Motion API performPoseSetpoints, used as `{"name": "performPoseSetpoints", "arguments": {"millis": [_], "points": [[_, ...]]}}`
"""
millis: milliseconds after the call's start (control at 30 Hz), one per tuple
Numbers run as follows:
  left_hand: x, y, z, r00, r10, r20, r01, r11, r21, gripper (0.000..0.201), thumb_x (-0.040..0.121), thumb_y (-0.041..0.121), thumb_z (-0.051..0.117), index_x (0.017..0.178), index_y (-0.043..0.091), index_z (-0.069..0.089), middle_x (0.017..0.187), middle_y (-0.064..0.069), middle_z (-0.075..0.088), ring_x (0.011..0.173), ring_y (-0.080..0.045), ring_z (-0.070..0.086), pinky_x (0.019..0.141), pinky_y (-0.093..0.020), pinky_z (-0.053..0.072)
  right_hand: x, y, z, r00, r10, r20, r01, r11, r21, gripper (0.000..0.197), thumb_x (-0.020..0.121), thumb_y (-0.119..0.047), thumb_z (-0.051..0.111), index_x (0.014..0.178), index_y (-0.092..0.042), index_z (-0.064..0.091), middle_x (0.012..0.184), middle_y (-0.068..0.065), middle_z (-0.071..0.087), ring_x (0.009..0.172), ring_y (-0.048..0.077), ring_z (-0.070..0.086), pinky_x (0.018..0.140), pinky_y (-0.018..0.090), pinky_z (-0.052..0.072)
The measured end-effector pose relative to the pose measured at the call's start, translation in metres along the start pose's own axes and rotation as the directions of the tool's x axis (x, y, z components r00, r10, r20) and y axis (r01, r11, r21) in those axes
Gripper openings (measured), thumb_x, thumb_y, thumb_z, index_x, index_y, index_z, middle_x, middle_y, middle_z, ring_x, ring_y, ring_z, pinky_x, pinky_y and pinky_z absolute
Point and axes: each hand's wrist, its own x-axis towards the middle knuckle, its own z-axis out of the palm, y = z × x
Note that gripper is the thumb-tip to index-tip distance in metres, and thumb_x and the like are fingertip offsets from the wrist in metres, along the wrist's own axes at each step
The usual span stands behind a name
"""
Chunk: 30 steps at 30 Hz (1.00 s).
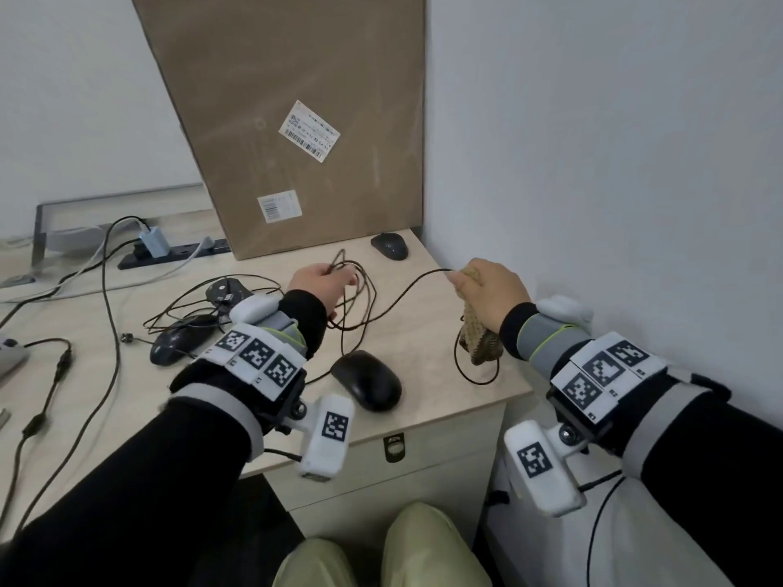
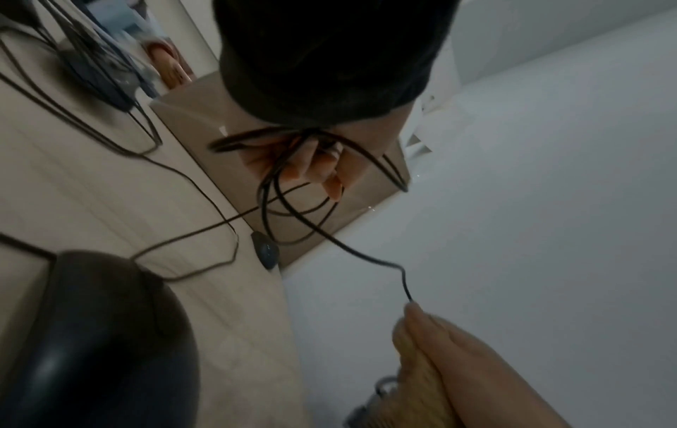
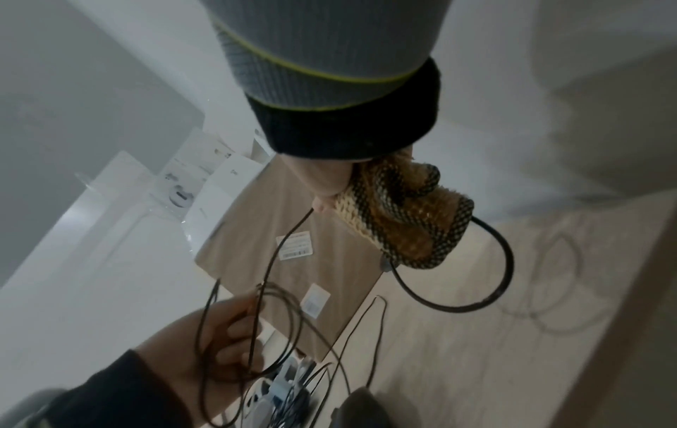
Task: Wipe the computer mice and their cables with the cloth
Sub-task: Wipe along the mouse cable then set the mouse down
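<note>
- The left hand [image 1: 318, 281] is raised above the desk [image 1: 262, 345], fingers curled around several gathered loops of a dark mouse cable [image 1: 398, 296]
- The right hand [image 1: 491, 296] grips a knitted tan-and-black cloth [image 1: 476, 338] folded around the same cable; the wire sags in a curve between the two hands
- Only the right wrist view shows the cloth's weave plainly [image 3: 406, 220], with the cable entering at the thumb and leaving below as a round loop [image 3: 505, 260]
- Only the left wrist view shows the left fingers [image 2: 315, 165] from beneath, loops hanging under them, and the right hand [image 2: 458, 362] pinching the wire end-on
- The head view alone shows all the mice: one black mouse [image 1: 366, 379] near the front edge between the arms, a second mouse [image 1: 178, 338] to the left among tangled wires, a third mouse [image 1: 390, 245] at the back by the wall
- The desk is pale wood-grain; a tall cardboard box [image 1: 296, 120] with shipping labels leans in the corner of white walls, and a power strip [image 1: 169, 252] lies to the left behind
</note>
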Motion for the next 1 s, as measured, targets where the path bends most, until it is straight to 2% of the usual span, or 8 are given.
{"name": "performPoseSetpoints", "arguments": {"millis": [167, 333, 433, 500, 567, 767, 900, 1000], "points": [[-0.021, 0.008, 0.028, 0.969, 0.038, 0.242, -0.04, 0.999, 0.001, 0.036, 0.094, 0.04, 0.049, 0.069, 0.016, 0.06, 0.065, 0.002, 0.054, 0.043, -0.013, 0.034, 0.039, -0.016, 0.03, -0.007, -0.026, 0.009, 0.994, -0.11, 0.007, 0.11, 0.993, -0.044, 0.036, 0.093, -0.043, 0.047, 0.086, -0.008, 0.054, 0.086, 0.006, 0.066, 0.083, 0.029, 0.058, 0.076, 0.04, 0.048], [-0.019, 0.01, 0.039, 0.9, -0.127, 0.417, 0.235, 0.947, -0.219, 0.061, 0.086, 0.068, 0.038, 0.072, 0.014, 0.061, 0.06, 0.004, 0.065, 0.035, -0.008, 0.029, 0.041, -0.018, 0.026, -0.022, -0.041, 0.01, 0.98, -0.186, 0.076, 0.199, 0.95, -0.24, 0.03, 0.096, -0.043, 0.042, 0.087, -0.015, 0.048, 0.082, 0.005, 0.057, 0.077, 0.029, 0.05, 0.065, 0.035, 0.039], [-0.017, 0.003, 0.036, 0.866, -0.091, 0.492, 0.202, 0.963, -0.177, 0.038, 0.092, 0.047, 0.051, 0.078, 0.013, 0.058, 0.06, 0.005, 0.062, 0.036, -0.004, 0.034, 0.038, -0.015, 0.028, -0.026, -0.04, 0.009, 0.97, -0.213, 0.119, 0.241, 0.911, -0.334, 0.027, 0.096, -0.043, 0.04, 0.084, -0.019, 0.042, 0.077, 0.002, 0.052, 0.073, 0.026, 0.046, 0.06, 0.033, 0.033], [-0.016, 0.0, 0.032, 0.876, -0.025, 0.483, 0.104, 0.985, -0.138, 0.022, 0.097, 0.021, 0.05, 0.079, 0.01, 0.056, 0.058, 0.004, 0.06, 0.038, -0.003, 0.038, 0.039, -0.016, 0.031, -0.026, -0.037, 0.008, 0.962, -0.217, 0.165, 0.258, 0.919, -0.298, 0.029, 0.095, -0.044, 0.043, 0.083, -0.018, 0.043, 0.077, 0.002, 0.054, 0.073, 0.025, 0.047, 0.06, 0.033, 0.033], [-0.014, -0.001, 0.028, 0.903, 0.008, 0.429, 0.06, 0.988, -0.144, 0.024, 0.098, 0.013, 0.045, 0.076, 0.01, 0.054, 0.057, 0.002, 0.054, 0.037, -0.003, 0.04, 0.041, -0.017, 0.034, -0.025, -0.033, 0.007, 0.956, -0.218, 0.194, 0.261, 0.938, -0.23, 0.031, 0.094, -0.045, 0.046, 0.084, -0.015, 0.048, 0.079, 0.003, 0.058, 0.075, 0.025, 0.051, 0.062, 0.033, 0.036], [-0.005, -0.003, 0.02, 0.959, -0.125, 0.253, 0.204, 0.926, -0.317, 0.032, 0.101, 0.013, 0.037, 0.072, 0.012, 0.049, 0.039, 0.006, 0.046, 0.025, -0.001, 0.035, 0.034, -0.009, 0.029, -0.022, -0.012, 0.012, 0.969, -0.179, 0.169, 0.191, 0.98, -0.061, 0.027, 0.091, -0.041, 0.054, 0.079, -0.017, 0.052, 0.077, 0.001, 0.062, 0.079, 0.025, 0.057, 0.073, 0.037, 0.047], [0.0, -0.007, 0.014, 0.947, -0.169, 0.272, 0.277, 0.857, -0.435, 0.031, 0.101, 0.012, 0.033, 0.074, 0.012, 0.048, 0.035, 0.008, 0.041, 0.023, -0.001, 0.028, 0.032, -0.008, 0.021, -0.015, -0.001, 0.009, 0.981, -0.127, 0.148, 0.122, 0.992, 0.045, 0.021, 0.088, -0.031, 0.06, 0.082, -0.012, 0.058, 0.081, 0.004, 0.065, 0.08, 0.025, 0.059, 0.077, 0.037, 0.049], [-0.002, -0.009, 0.013, 0.934, -0.179, 0.31, 0.314, 0.826, -0.467, 0.03, 0.101, 0.012, 0.032, 0.076, 0.011, 0.049, 0.034, 0.008, 0.04, 0.023, -0.001, 0.028, 0.032, -0.007, 0.02, -0.016, -0.001, 0.007, 0.988, -0.1, 0.121, 0.059, 0.951, 0.303, 0.011, 0.086, -0.02, 0.062, 0.085, -0.009, 0.062, 0.081, 0.003, 0.066, 0.077, 0.021, 0.061, 0.082, 0.039, 0.051]]}}
